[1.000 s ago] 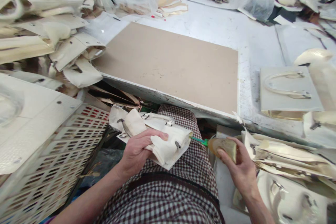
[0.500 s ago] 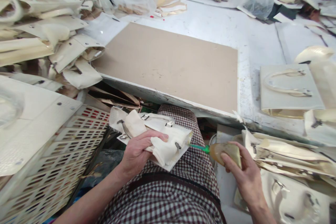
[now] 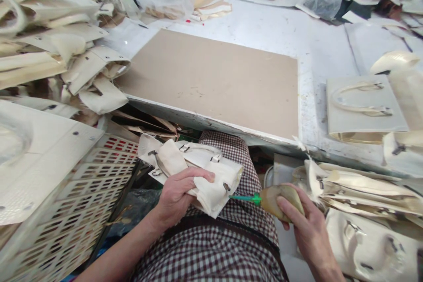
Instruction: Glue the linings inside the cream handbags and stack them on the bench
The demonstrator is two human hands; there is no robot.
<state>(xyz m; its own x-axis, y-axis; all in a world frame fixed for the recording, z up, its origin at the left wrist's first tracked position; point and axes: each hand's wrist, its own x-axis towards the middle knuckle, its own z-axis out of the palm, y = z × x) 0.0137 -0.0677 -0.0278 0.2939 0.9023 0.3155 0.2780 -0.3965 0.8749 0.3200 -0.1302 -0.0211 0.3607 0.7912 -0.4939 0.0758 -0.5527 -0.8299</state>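
My left hand (image 3: 178,189) is closed on a small white handbag (image 3: 205,158) above my lap, its thumb pressed on a folded flap. The bag has handles and dark metal fittings. In my right hand (image 3: 304,216) is a squeeze bottle (image 3: 280,202) of yellowish-brown content, gripped between thumb and fingers. Its long green nozzle (image 3: 243,198) points left, with the tip at the bag's lower right edge. Whether anything flows from the tip I cannot tell.
A brown board (image 3: 218,79) lies on the white table (image 3: 313,44). Cream bag pieces (image 3: 56,44) pile up at left above a plastic crate (image 3: 95,185). A finished-looking handbag (image 3: 363,114) rests at right, with more bags (image 3: 363,238) below it. Another green-nozzled bottle (image 3: 128,4) stands at the back.
The nozzle tip has moved left and down along the bag's right edge, toward its lower corner. My right hand shifted slightly with the bottle. Both hands keep their holds.
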